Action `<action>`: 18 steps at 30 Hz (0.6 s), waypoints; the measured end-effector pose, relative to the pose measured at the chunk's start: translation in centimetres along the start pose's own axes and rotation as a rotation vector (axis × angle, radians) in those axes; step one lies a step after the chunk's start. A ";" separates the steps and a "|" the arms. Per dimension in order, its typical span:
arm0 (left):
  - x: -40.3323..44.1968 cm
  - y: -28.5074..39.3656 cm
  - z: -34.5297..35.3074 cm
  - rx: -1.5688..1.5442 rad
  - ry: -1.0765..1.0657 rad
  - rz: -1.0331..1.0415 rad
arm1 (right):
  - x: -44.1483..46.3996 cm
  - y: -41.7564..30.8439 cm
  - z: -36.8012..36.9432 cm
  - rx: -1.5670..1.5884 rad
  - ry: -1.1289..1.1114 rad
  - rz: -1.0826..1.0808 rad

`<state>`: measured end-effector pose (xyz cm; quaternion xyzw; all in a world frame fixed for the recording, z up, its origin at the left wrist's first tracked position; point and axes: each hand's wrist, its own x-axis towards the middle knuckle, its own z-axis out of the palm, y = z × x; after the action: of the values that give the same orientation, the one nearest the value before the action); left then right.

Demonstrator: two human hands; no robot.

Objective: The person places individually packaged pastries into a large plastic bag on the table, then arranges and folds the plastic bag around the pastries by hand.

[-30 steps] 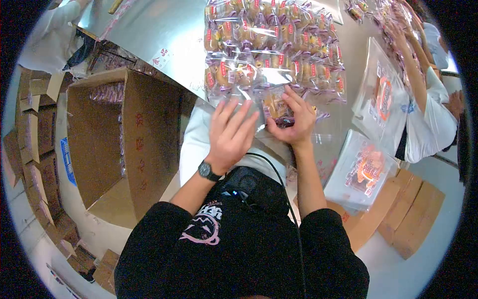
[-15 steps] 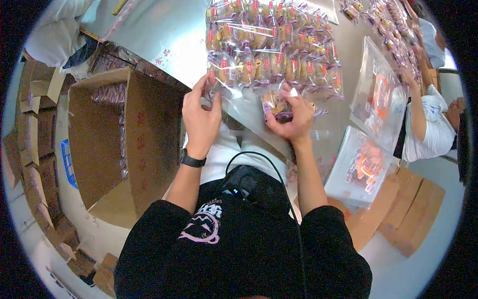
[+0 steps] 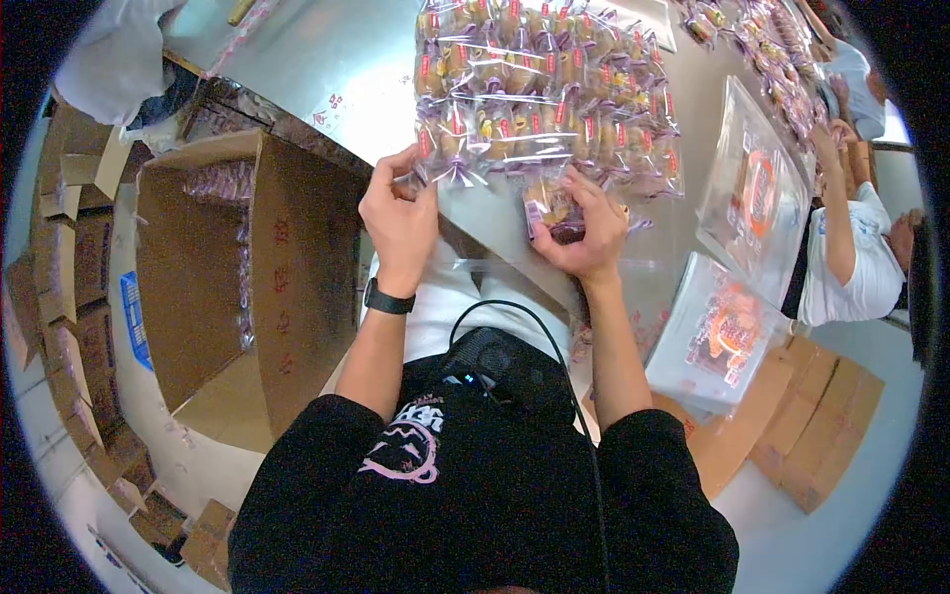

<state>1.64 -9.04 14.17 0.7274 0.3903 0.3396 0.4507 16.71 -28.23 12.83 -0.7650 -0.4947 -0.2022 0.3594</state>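
Note:
A large clear plastic bag (image 3: 534,94) filled with rows of individually wrapped cakes lies on the metal table. My left hand (image 3: 401,213), with a dark watch on the wrist, pinches the bag's near left corner. My right hand (image 3: 589,223) is closed on a wrapped cake (image 3: 550,203) at the bag's near edge, thumb below and fingers over the top. Purple wrapper ends stick out beside these fingers. Whether the right hand holds more than one cake, I cannot tell.
An open cardboard box (image 3: 307,287) with wrapped packs inside stands at left. Printed clear bags (image 3: 717,332) lie stacked at the table's right edge. Flattened cardboard (image 3: 821,421) is below them. Another person (image 3: 856,247) works at right beside more wrapped packs (image 3: 772,69).
My left hand has closed from a looser grip into a pinch on the bag's corner. The bag has shifted slightly; my right hand stays nearly in place.

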 end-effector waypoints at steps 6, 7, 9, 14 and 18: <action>0.7 -0.2 0.1 0.085 0.034 0.068 | -0.2 0.2 0.1 0.023 -0.007 0.002; 0.4 -0.1 0.3 0.094 0.047 0.148 | 0.0 0.3 0.1 0.016 0.002 -0.005; 0.0 -0.1 0.3 0.155 0.067 0.303 | 0.0 0.0 0.1 0.011 0.012 -0.011; 0.3 0.3 0.5 0.439 0.037 0.616 | 0.0 -0.1 -0.1 0.014 0.008 0.016; -0.3 2.5 1.6 0.626 -0.120 0.649 | -0.3 -0.1 -0.2 -0.022 -0.031 0.037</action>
<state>3.48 -10.67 15.82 0.9318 0.1990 0.2862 0.1013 16.48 -28.48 12.78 -0.7811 -0.4835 -0.1892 0.3468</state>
